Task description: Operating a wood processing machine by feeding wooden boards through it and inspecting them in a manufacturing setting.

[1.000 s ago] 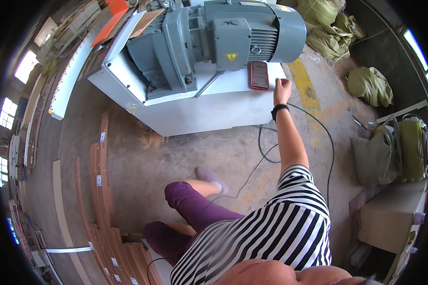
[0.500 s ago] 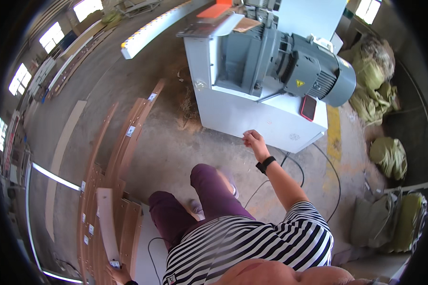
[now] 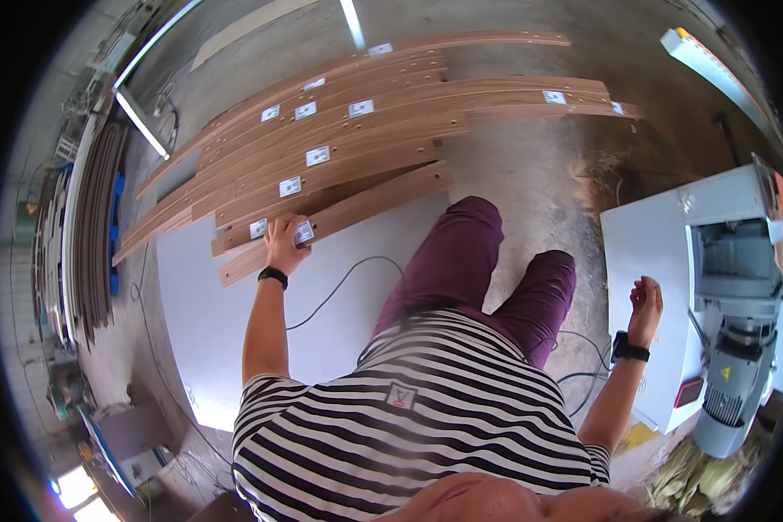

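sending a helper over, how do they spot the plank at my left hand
Start at the big pale panel on your left, then its far side, where brown planks lie spread. Your left hand touches the wanted plank beside its white label; it lies nearest your body.

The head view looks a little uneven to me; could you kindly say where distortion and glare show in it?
In the head view, black rounds off the corners and the planks look bowed, likely by the lens; at the head view's lower left, a window is blown out to white.
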The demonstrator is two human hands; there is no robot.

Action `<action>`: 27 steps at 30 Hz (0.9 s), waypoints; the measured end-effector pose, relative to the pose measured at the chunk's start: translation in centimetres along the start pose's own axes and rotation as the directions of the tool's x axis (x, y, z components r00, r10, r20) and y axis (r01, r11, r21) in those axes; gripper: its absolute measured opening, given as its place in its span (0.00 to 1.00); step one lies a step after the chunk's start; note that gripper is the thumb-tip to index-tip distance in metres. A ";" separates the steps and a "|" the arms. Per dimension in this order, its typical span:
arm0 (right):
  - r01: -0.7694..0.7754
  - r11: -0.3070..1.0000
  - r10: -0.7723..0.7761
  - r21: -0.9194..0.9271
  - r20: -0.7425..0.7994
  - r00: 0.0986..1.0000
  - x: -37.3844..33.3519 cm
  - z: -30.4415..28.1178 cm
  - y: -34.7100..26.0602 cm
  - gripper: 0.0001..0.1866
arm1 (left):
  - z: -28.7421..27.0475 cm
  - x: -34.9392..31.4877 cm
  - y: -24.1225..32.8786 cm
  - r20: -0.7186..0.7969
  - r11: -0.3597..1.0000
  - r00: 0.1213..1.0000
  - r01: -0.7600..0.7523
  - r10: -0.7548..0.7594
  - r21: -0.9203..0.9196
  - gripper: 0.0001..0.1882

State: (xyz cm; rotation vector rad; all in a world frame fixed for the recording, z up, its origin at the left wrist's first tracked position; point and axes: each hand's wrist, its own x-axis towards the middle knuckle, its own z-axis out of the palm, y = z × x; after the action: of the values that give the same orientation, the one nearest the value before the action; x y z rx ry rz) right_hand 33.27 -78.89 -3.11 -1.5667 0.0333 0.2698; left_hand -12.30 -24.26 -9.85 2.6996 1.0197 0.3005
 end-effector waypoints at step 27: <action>0.450 0.840 -0.375 0.304 -0.275 0.885 11.1 -0.6 -14.9 0.15 | 9.4 4.1 2.5 -0.055 0.961 0.989 0.146 -0.137 0.233 0.33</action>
State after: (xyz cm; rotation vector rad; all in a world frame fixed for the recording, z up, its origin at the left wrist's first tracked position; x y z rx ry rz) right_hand 47.00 -77.50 9.39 -1.1890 -0.0930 -0.2362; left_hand -5.19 -24.75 -17.67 2.8173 1.3301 0.2167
